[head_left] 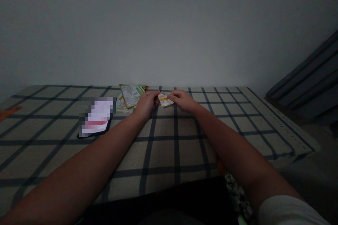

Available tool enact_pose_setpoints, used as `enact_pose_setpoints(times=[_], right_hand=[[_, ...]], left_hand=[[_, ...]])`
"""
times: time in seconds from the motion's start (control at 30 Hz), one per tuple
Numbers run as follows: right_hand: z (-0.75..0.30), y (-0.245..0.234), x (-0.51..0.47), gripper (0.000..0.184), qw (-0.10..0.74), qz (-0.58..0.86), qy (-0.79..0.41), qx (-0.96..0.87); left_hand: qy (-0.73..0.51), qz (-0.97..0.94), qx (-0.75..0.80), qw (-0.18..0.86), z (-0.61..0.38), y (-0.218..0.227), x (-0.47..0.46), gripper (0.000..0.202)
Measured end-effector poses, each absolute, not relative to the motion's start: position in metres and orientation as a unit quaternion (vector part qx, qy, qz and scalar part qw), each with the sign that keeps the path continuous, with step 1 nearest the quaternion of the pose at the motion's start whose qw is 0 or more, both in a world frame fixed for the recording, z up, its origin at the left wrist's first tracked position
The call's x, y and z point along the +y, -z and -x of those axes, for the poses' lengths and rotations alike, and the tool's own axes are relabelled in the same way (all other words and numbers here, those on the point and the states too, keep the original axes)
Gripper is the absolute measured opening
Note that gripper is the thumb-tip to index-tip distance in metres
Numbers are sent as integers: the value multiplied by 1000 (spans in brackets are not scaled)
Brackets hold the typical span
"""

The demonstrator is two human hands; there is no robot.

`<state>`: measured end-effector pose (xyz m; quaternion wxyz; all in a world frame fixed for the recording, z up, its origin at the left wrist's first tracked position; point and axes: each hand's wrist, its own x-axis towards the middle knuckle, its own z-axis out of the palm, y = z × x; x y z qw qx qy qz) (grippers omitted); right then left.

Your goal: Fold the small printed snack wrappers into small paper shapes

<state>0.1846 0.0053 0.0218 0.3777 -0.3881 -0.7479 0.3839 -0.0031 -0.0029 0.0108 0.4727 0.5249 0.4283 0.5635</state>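
Observation:
Between my two hands is a small printed packet (165, 100), white with yellow and red marks, held just above the checked tablecloth. My left hand (148, 104) pinches its left edge, fingers closed. At its right edge, my right hand (182, 100) grips it between thumb and fingers. Whether the packet is folded or torn cannot be made out. Just left of my left hand lie several green-and-white printed wrappers (130, 95), overlapping and partly hidden behind that hand.
A phone (98, 116) with a lit, blurred screen lies on the left of the checked tablecloth (163, 147). Behind the table rises a plain wall (169, 35). Dark curtain folds (311, 84) hang at the right. An orange patch (9, 112) shows at the far left.

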Motion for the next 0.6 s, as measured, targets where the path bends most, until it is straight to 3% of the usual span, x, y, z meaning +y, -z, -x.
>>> enact_pose_setpoints(times=[0.2, 0.6], right_hand=[[-187, -18, 8, 37, 400, 394, -372, -740], [-185, -12, 14, 23, 430, 346, -439, -709]], left_hand=[[-532, -576, 447, 430, 5, -12, -7, 34], [-505, -644, 457, 349, 7, -14, -10, 38]])
